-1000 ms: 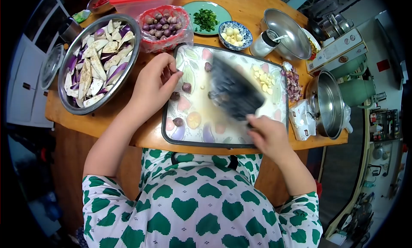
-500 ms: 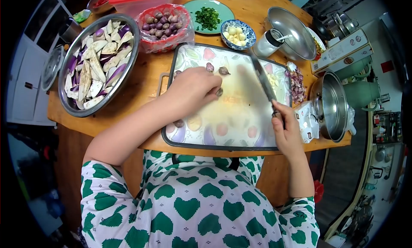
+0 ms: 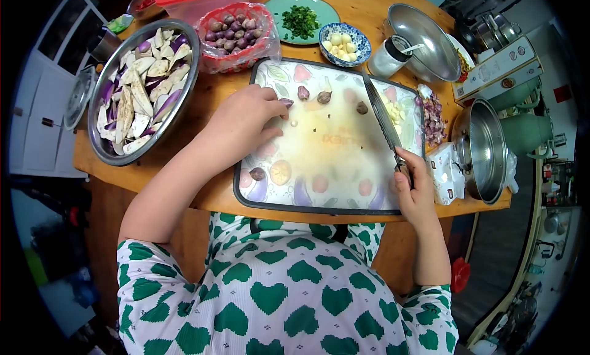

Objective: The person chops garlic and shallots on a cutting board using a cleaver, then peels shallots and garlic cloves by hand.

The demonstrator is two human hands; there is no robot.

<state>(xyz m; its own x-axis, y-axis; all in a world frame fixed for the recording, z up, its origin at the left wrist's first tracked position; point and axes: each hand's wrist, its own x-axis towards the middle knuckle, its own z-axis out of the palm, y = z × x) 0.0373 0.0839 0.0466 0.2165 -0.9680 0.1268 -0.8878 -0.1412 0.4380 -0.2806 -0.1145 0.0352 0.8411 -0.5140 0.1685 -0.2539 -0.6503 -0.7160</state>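
Observation:
My right hand (image 3: 416, 186) grips the dark handle of a knife (image 3: 382, 115), its blade pointing away over the right side of the patterned cutting board (image 3: 344, 198). Over the board's left side, my left hand (image 3: 241, 118) has its fingers curved and thumb apart. A purple garlic clove (image 3: 286, 102) lies right at its fingertips; whether they touch it I cannot tell. Farther along lie a small purple garlic (image 3: 303, 93), a brownish one (image 3: 324, 97) and a dark one (image 3: 362, 108). Another garlic (image 3: 257, 173) sits near the lower left corner. Pale peeled pieces (image 3: 393, 114) lie beyond the blade.
At left stands a metal basin of cut eggplant (image 3: 194, 78). Behind the board are a red basket of purple garlic (image 3: 236, 34), a green plate (image 3: 332, 17) with chopped greens and a blue-patterned bowl (image 3: 362, 59) of peeled garlic. Skins (image 3: 434, 118) and a steel pot (image 3: 482, 152) flank the right.
My left hand has moved left, from the board's middle to its left side. A dark garlic now lies left of the blade. The knife stays in my right hand.

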